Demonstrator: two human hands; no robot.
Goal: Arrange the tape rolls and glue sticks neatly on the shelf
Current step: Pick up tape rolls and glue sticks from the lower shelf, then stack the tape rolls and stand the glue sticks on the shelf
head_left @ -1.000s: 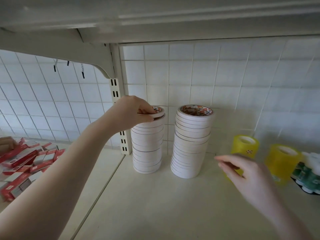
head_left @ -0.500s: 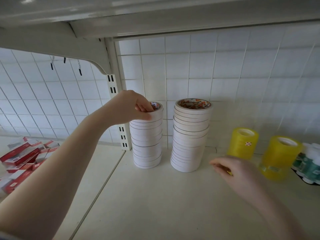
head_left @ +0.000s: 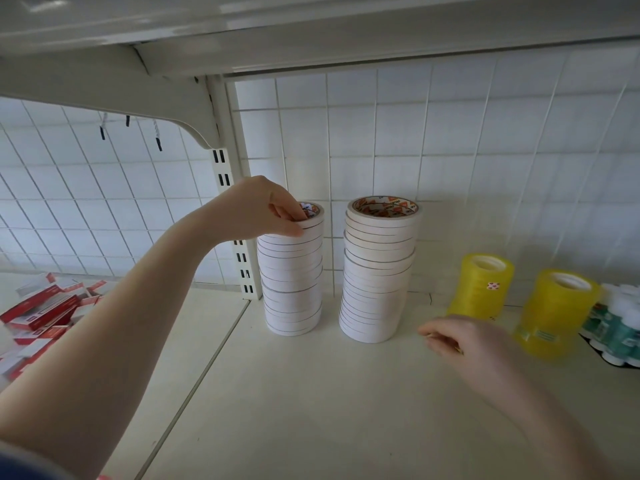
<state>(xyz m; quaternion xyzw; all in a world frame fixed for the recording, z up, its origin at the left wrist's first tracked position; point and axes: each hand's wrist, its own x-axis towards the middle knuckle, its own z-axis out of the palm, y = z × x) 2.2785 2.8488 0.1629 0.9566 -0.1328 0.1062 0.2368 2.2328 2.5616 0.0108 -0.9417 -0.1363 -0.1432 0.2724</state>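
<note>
Two tall stacks of white tape rolls stand at the back of the cream shelf point(head_left: 311, 403): the left stack point(head_left: 292, 282) and the right stack point(head_left: 377, 275). My left hand point(head_left: 263, 209) pinches the top white tape roll point(head_left: 313, 218) of the left stack, fingers inside its core and thumb on its side. My right hand point(head_left: 460, 341) hovers low over the shelf in front of a yellow tape stack point(head_left: 479, 285), its fingers loosely curled and holding nothing I can see. A second yellow tape stack point(head_left: 554, 313) stands further right.
A pack of green-and-white glue sticks point(head_left: 620, 323) sits at the far right edge. Red and white boxes point(head_left: 45, 306) lie heaped on the neighbouring shelf bay at left. An upper shelf and its bracket point(head_left: 194, 129) hang close overhead; a wire grid backs the shelf.
My left hand has pressed the top roll flat onto the left stack. My right hand has drawn back and down from the yellow tape toward the shelf's front.
</note>
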